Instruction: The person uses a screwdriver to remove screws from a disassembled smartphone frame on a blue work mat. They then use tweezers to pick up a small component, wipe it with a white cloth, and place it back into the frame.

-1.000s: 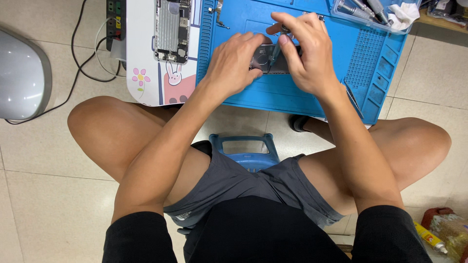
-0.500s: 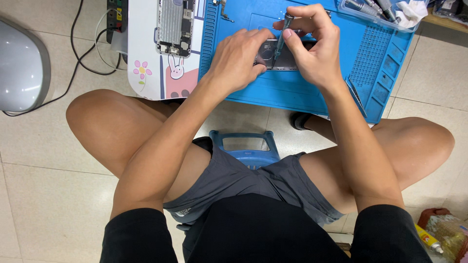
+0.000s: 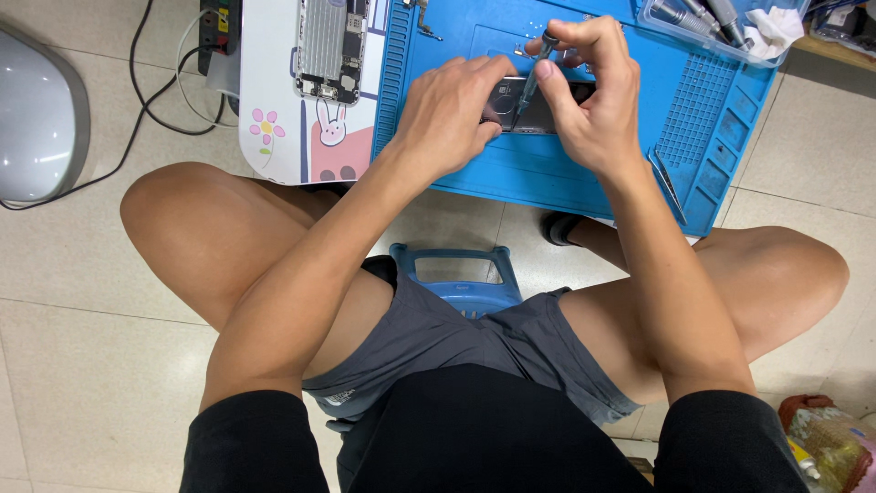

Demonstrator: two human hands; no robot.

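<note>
The right hand (image 3: 598,110) pinches a slim screwdriver (image 3: 531,78) upright between thumb and fingertips, its tip down on the dark opened phone (image 3: 538,102) that lies near the far middle of the blue work mat (image 3: 511,178). The left hand (image 3: 447,114) presses flat on the phone's left end, fingers curled over its edge to steady it; its grip is closed lightly on the device.

Judging by the layout, the work is midway. A second stripped phone body (image 3: 330,41) already rests on the white board (image 3: 274,91) to the left, tweezers (image 3: 669,183) lie by the mat's right edge, and a clear tray of tools (image 3: 721,27) sits at the far right corner. Screws in the dark phone seemingly remain to be dealt with.

Compared with half a second ago, the screwdriver stands steeper and the right fingers have shifted up toward its cap; the left hand has barely moved.
</note>
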